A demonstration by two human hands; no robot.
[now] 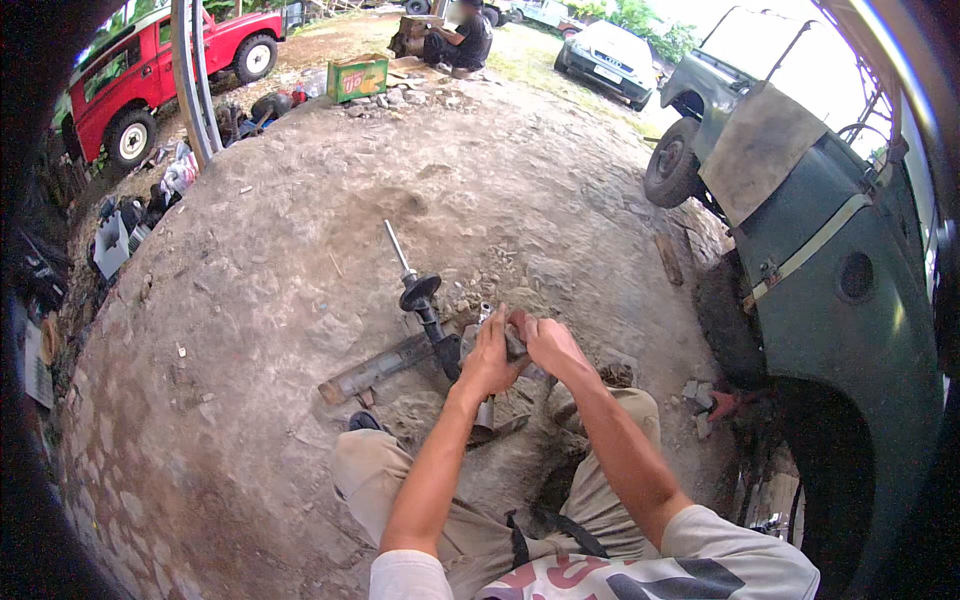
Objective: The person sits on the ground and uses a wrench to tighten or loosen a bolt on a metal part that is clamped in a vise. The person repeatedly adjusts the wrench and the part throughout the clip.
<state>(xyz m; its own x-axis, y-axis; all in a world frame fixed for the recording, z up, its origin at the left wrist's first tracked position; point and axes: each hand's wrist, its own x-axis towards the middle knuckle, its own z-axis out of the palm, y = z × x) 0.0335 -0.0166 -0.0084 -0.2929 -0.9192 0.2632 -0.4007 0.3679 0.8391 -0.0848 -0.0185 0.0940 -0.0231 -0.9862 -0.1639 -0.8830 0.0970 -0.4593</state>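
Note:
Both hands meet just in front of my knees, low over the ground. My left hand (488, 360) is closed about a grey metal part (514, 345), its fingers long and close together along the side. Close beside it, my right hand (552, 345) has bent fingers pressed on something small and reddish-brown, mostly hidden by them. Directly left of the hands leans a black shock absorber strut (432, 322), its bare silver rod pointing up and away. Under the strut lies a rusty metal beam (375, 370). A short metal cylinder (484, 415) shows below my left wrist.
A dark green vehicle body (850, 290) stands close on my right, with a wheel (673, 160). Farther off are a red off-road vehicle (165, 70), a silver car (610, 62), a green carton (357, 78) and a seated person (466, 42). Clutter lines the left edge.

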